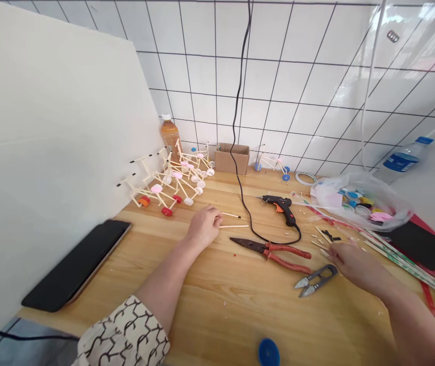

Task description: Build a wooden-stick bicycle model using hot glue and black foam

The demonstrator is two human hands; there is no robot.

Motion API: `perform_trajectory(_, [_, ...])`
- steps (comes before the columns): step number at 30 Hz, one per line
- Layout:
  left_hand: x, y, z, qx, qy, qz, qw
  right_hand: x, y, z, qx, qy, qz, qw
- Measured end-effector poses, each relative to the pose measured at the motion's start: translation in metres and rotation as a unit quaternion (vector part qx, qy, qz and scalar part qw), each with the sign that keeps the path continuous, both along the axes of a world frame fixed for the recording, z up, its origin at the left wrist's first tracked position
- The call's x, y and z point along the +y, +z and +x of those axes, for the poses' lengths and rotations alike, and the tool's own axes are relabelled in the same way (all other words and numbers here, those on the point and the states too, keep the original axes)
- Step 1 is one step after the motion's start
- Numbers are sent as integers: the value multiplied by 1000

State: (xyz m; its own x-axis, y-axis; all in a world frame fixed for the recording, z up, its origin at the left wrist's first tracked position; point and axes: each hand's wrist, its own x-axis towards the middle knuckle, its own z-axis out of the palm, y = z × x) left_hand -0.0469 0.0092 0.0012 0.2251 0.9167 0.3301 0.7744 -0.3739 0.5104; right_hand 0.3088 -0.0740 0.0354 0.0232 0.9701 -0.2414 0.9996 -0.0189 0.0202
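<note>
My left hand (205, 223) is closed at mid-table, its fingertips at the left ends of two thin pale sticks; the upper stick (231, 215) has a black tip, the lower stick (236, 226) is plain. At the right, my right hand (349, 259) has its fingers pinched together at the ends of small pale stick pieces (319, 245). Just left of it lie grey thread snips (317, 279). Between my hands are red-handled pliers (269, 250), and a black glue gun (281, 204) with its cord lies behind them.
Several stick models with bottle-cap wheels (156, 188) stand at the back left by a bottle (171, 133). A cardboard box (231, 159) is at the wall. A bag of caps (362, 203) lies right, a phone (78, 264) left, a blue cap (269, 352) in front.
</note>
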Motion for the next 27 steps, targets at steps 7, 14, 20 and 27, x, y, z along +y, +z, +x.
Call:
perform_trajectory(7, [-16, 3, 22, -229, -63, -17, 971, 3, 23, -32, 48, 98, 56, 992])
perform_trajectory(14, [-43, 7, 45, -242, -177, -80, 950, 25, 44, -127, 67, 270, 3, 961])
perform_trajectory(20, [-35, 3, 41, -258, -160, -95, 948, 49, 46, -160, 88, 307, -20, 947])
perform_trajectory(27, [-30, -3, 39, -247, -95, -130, 956, 73, 25, -156, 188, 279, -3, 942])
